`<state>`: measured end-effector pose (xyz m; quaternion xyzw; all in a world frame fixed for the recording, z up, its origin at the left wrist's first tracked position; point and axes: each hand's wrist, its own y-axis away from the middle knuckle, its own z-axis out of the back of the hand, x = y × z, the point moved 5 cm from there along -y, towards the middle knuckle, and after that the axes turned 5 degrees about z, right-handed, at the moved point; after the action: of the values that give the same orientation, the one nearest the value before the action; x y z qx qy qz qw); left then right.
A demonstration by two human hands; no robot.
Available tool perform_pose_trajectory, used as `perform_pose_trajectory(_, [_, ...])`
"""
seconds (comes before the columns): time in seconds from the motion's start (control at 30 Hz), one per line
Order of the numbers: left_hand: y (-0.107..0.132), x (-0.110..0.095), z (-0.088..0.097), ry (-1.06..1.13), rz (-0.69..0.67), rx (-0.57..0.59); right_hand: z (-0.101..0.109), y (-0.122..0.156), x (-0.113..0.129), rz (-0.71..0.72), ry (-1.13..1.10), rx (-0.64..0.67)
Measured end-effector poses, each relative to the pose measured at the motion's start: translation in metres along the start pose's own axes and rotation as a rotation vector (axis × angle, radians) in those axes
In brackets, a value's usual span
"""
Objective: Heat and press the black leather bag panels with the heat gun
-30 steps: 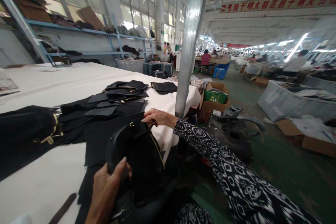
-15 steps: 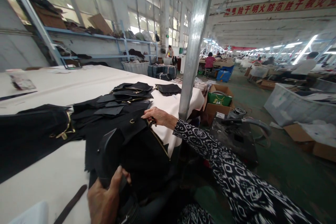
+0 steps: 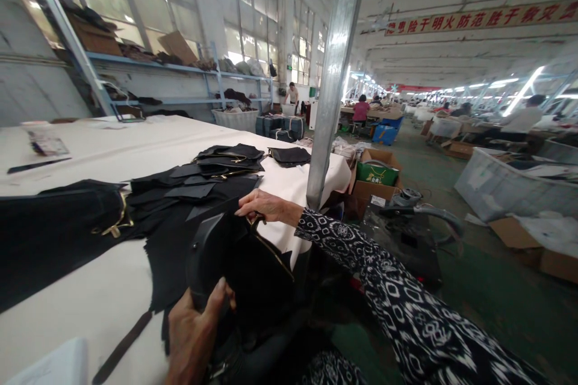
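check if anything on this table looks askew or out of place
Nothing looks spilled or damaged. The black bag, held by the left hand and right hand, sits partly off the table edge. The cut black pieces beyond it lie in a loose, overlapping heap, and a dark strap lies slantwise near the front edge.

Your counter [image 3: 135, 138] carried stacked black cut pieces [image 3: 198, 183] at centre, a large black piece with gold fittings [image 3: 54, 222] to the left, and a brown strap [image 3: 121, 346] near the front edge.
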<state>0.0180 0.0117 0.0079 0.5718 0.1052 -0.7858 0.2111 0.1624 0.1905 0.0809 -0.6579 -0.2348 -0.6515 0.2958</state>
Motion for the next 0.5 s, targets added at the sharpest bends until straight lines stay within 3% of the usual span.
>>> perform_pose_trajectory(0.13, [0.007, -0.005, 0.001, 0.031, -0.01, -0.053, -0.003, 0.005, 0.004, 0.008, -0.023, -0.063])
perform_pose_trajectory(0.27, [0.013, -0.003, 0.011, 0.076, 0.068, -0.107, 0.008, 0.016, 0.017, 0.041, 0.016, -0.199])
perform_pose_trajectory(0.43, [0.019, 0.001, 0.017, 0.196, 0.189, -0.08, 0.033, 0.032, 0.052, 0.164, 0.125, -0.391])
perform_pose_trajectory(0.5, [0.024, -0.004, 0.017, 0.241, 0.127, -0.092, 0.044, 0.038, 0.075, 0.238, 0.202, -0.483])
